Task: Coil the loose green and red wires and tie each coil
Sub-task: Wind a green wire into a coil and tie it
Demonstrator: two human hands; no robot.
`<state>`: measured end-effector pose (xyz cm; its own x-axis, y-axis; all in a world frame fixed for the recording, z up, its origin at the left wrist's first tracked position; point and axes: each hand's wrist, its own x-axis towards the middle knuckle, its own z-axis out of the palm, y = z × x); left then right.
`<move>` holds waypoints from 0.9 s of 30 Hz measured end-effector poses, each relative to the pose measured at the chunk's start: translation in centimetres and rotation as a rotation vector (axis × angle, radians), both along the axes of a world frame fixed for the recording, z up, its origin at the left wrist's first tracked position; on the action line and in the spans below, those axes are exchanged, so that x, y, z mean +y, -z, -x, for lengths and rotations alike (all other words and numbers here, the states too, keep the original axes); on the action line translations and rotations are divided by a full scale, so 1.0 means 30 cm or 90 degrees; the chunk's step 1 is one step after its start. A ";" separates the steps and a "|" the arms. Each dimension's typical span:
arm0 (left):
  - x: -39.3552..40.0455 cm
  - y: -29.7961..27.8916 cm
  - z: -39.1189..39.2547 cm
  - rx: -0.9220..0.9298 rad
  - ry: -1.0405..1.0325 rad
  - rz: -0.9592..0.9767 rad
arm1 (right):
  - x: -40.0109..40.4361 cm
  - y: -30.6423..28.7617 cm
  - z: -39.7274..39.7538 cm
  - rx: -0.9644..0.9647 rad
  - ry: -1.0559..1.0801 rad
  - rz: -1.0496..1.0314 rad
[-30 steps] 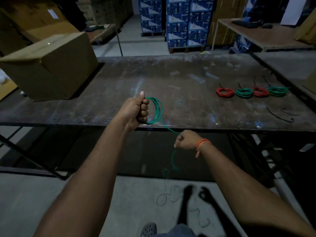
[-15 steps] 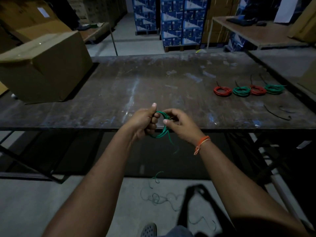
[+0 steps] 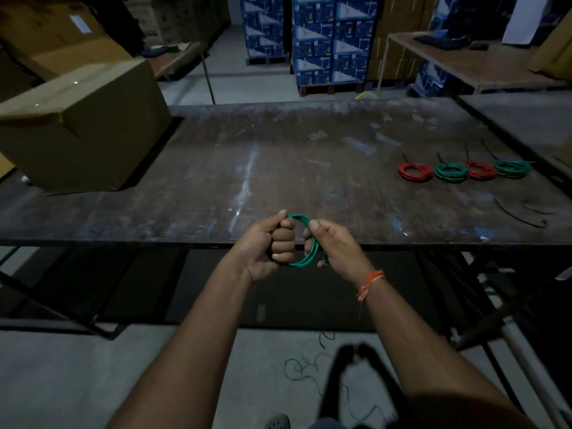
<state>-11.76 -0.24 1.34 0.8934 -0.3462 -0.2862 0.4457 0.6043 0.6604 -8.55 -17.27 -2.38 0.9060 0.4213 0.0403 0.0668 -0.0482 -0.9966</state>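
Observation:
A green wire coil [image 3: 305,261] hangs in the air just in front of the table's near edge. My left hand [image 3: 265,243] grips its left side in a fist, thumb up. My right hand [image 3: 332,243] pinches the coil's right side between thumb and fingers. A loose green tail [image 3: 305,365] of wire lies tangled on the floor below; I cannot see where it joins the coil. On the table at the right lie several tied coils in a row: red [image 3: 414,172], green [image 3: 451,171], red [image 3: 481,170], green [image 3: 512,168].
The dark worn table [image 3: 278,168] carries a large cardboard box [image 3: 83,128] at its left end. Black ties [image 3: 521,216] lie near the right front corner. Stacked blue cartons [image 3: 325,38] and another table [image 3: 473,61] stand behind. Bare concrete floor lies below.
My right hand came up from below the table edge to the coil and now pinches its right side. The hanging tail has been drawn up, and the coil sits lower and nearer to me.

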 end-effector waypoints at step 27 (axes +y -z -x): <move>0.152 0.064 -0.125 -0.238 -0.163 -0.266 | 0.170 -0.229 -0.007 -0.610 0.051 0.312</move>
